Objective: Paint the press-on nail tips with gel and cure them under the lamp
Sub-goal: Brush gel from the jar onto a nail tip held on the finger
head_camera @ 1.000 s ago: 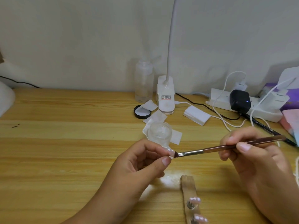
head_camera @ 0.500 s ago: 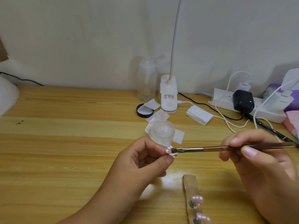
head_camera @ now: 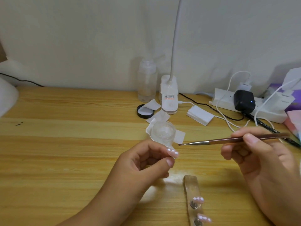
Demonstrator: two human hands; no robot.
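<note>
Hands are hovering above a wide wooden bench [head_camera: 65,144] that is running along a pale wall. Left hand [head_camera: 146,163], at near centre, is curling its fingers, with thumb and forefinger clamping a glossy pink nail tip [head_camera: 173,152] that is sticking out to the right. Right hand [head_camera: 263,162], at near right, is gripping a brown-handled brush [head_camera: 228,141] between thumb and fingers. It is holding the brush almost level, bristle end pointing left. That end is sitting just right of the pinched nail tip and a little beyond it, not touching.

A white clip lamp [head_camera: 169,97] is standing at far centre, its thin neck rising out of view. A white power strip [head_camera: 273,115] is lying at far right, carrying a black adapter [head_camera: 244,101] and white plugs with trailing cables. A clear bottle [head_camera: 146,82] is standing just left of the lamp. A pale holder strip [head_camera: 191,185] is lying near, between the hands, carrying two more pink tips [head_camera: 197,199]. A clear jar [head_camera: 162,132] is sitting on white wipes [head_camera: 179,137] just beyond the left hand. A stack of white pads [head_camera: 200,115] is lying right of the lamp. A black lid [head_camera: 145,110] is lying between bottle and jar.
</note>
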